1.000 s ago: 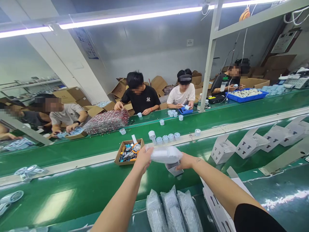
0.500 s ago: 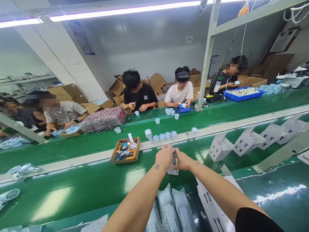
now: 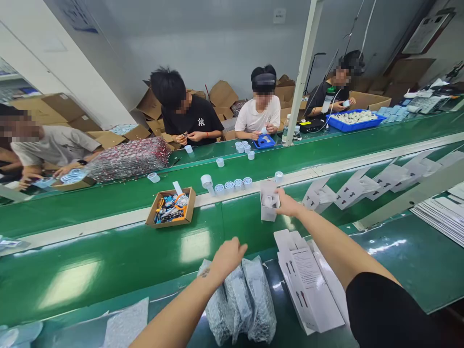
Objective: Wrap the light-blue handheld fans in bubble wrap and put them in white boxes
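Note:
My right hand (image 3: pixel 287 204) is stretched forward over the green conveyor belt (image 3: pixel 108 261) and grips a small white carton (image 3: pixel 268 207) that stands upright with its top flap open. My left hand (image 3: pixel 227 255) hovers nearer to me, fingers loosely curled with nothing in them, just above several bubble-wrapped packs (image 3: pixel 242 302) lying at the table's near edge. A stack of flat white cartons (image 3: pixel 308 285) lies to the right of those packs, under my right forearm.
A brown box of small parts (image 3: pixel 171 208) sits on the belt's divider, with a row of small round white-blue parts (image 3: pixel 232 185) beside it. More open white cartons (image 3: pixel 357 189) stand on the belt to the right. Several people work across the line.
My left hand let go of the carton and pulled back toward the bubble-wrapped packs. My right hand carried the carton forward and right on the belt. The camera tilted down.

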`<state>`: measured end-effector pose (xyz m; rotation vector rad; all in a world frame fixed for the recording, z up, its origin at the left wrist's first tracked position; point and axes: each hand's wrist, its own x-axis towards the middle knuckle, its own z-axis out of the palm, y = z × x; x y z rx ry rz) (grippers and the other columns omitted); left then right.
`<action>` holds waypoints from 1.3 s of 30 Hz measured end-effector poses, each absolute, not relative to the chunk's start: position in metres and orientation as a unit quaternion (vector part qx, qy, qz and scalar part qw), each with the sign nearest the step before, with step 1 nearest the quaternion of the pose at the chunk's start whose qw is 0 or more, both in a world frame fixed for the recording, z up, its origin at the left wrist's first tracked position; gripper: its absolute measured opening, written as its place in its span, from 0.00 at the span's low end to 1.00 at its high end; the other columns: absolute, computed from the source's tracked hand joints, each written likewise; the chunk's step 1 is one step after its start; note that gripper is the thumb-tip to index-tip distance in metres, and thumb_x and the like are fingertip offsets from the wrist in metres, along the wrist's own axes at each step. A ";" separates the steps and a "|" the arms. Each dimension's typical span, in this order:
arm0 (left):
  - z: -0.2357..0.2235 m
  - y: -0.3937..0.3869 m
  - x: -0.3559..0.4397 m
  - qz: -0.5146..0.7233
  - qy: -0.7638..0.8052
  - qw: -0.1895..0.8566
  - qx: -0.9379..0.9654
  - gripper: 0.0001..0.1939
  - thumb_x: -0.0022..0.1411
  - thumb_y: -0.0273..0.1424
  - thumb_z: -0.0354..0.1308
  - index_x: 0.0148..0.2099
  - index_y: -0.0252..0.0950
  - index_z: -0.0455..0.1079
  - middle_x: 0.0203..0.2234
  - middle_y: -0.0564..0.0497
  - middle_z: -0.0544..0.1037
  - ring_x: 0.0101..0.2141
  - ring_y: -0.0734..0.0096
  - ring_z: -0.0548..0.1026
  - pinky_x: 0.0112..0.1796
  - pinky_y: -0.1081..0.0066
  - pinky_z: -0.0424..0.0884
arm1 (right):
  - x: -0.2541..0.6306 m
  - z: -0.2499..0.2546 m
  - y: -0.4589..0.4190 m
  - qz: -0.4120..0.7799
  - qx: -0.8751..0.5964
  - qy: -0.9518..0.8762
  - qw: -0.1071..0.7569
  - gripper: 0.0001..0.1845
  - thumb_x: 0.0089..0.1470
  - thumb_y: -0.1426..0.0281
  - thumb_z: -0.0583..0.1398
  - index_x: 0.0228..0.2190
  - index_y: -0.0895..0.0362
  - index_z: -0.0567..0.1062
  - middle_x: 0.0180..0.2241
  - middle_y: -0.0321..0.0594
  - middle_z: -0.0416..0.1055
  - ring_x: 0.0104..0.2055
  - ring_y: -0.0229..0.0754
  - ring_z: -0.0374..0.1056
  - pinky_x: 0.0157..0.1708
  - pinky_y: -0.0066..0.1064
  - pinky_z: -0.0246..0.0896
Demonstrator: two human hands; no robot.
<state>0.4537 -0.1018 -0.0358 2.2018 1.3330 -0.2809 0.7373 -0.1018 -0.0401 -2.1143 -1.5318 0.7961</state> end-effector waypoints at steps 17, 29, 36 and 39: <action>-0.100 -0.222 0.451 -0.260 0.332 0.278 0.863 0.30 0.60 0.49 0.55 0.60 0.37 0.68 0.44 0.31 0.78 0.48 0.40 0.76 0.43 0.51 0.71 | 0.700 -0.005 -0.216 0.312 -0.748 -0.581 -0.081 0.27 0.10 0.69 0.77 0.22 0.54 0.77 0.42 0.51 0.69 0.54 0.72 0.60 0.47 0.62 0.60; -0.026 -0.168 0.340 0.081 0.475 0.575 0.662 0.19 0.54 0.35 0.57 0.50 0.42 0.65 0.34 0.53 0.75 0.30 0.67 0.73 0.35 0.69 0.70 | 0.634 0.049 -0.259 0.253 -0.728 -0.604 0.202 0.06 0.47 0.70 0.66 0.25 0.54 0.73 0.63 0.40 0.55 0.55 0.54 0.67 0.52 0.46 0.64; 0.055 -0.147 0.321 0.205 0.410 0.707 0.538 0.27 0.39 0.40 0.70 0.42 0.39 0.66 0.34 0.51 0.75 0.30 0.67 0.73 0.30 0.72 0.68 | 0.567 -0.014 -0.267 0.165 -0.770 -0.605 0.118 0.09 0.55 0.70 0.60 0.38 0.61 0.75 0.61 0.59 0.57 0.41 0.55 0.74 0.41 0.46 0.71; 0.067 -0.148 0.353 0.197 0.377 0.731 0.534 0.27 0.39 0.43 0.68 0.40 0.35 0.69 0.31 0.50 0.76 0.28 0.69 0.71 0.29 0.72 0.65 | 0.567 -0.008 -0.264 0.130 -0.755 -0.616 0.183 0.19 0.55 0.70 0.59 0.49 0.58 0.72 0.56 0.55 0.63 0.44 0.55 0.72 0.44 0.45 0.70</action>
